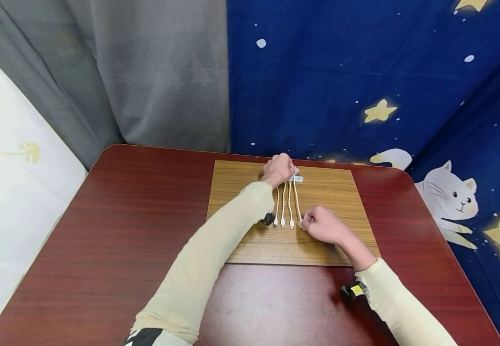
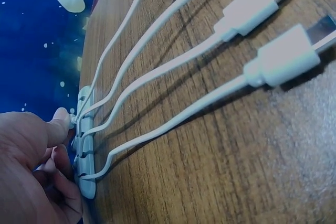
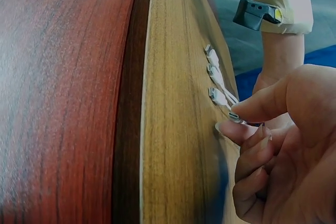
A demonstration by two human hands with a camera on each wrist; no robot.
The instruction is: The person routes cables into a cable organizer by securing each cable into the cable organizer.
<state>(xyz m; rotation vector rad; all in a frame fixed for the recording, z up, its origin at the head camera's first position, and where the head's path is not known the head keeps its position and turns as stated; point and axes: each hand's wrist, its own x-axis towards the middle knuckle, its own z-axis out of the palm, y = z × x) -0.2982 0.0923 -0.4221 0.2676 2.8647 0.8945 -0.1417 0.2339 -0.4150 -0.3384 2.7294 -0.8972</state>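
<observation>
Several white charging cables run side by side from a pale cable clip (image 2: 88, 188) at the board's far edge. Their connectors, such as this plug (image 2: 286, 56), lie toward the near side. With thumb and finger, my left hand (image 1: 279, 168) pinches a white cable just behind the clip; its other fingers curl beside the clip in the left wrist view. My right hand (image 1: 324, 227) pinches the connector (image 3: 235, 117) of the rightmost cable (image 1: 297, 199) between thumb and index finger. That cable stretches fairly straight between both hands. The other connectors (image 3: 217, 96) rest on the board.
A wood-grain board (image 1: 237, 192) lies under the cables on a dark red table (image 1: 146, 206). Grey (image 1: 163, 72) and blue starry curtains (image 1: 310, 86) hang behind the table. Each wrist carries a small black camera (image 1: 348, 291).
</observation>
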